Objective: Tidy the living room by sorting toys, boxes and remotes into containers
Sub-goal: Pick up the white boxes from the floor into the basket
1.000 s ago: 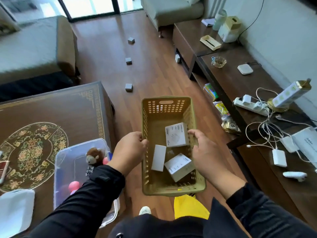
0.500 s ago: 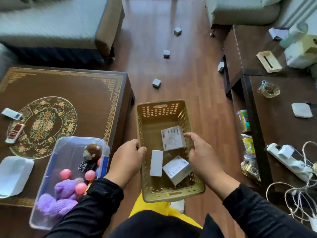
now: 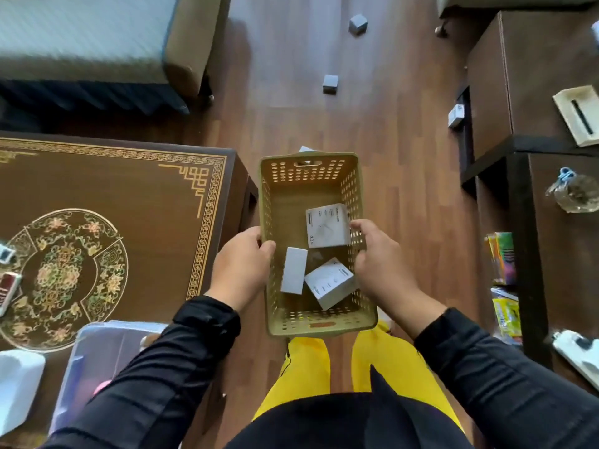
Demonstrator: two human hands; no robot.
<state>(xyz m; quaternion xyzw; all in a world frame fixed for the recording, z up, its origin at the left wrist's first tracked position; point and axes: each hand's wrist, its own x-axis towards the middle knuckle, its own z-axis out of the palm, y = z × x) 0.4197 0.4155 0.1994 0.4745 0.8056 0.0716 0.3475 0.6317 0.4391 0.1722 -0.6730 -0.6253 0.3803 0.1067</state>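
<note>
I hold an olive perforated basket [image 3: 308, 176] over the wooden floor, in front of my legs. My left hand [image 3: 243, 270] grips its left rim and my right hand [image 3: 379, 264] grips its right rim. Inside lie three white boxes: one upper right [image 3: 327, 225], a narrow one at the left [image 3: 293, 270], and one lower right [image 3: 329, 281]. Two grey cubes [image 3: 330, 84] [image 3: 357, 24] sit on the floor farther ahead. A small white corner [image 3: 304, 148] peeks out beyond the basket's far rim.
A dark patterned coffee table [image 3: 129, 196] stands at my left, with a clear plastic bin [image 3: 107, 348] at its near corner and a remote [image 3: 8, 291] on it. At the right is a dark low cabinet [image 3: 557, 254] carrying a glass dish [image 3: 575, 194]. A sofa [image 3: 97, 37] is far left.
The view has tilted down and shifted right, so the floor cubes slid toward the top. Both hands keep the same hold on the basket. The boxes inside have barely shifted.
</note>
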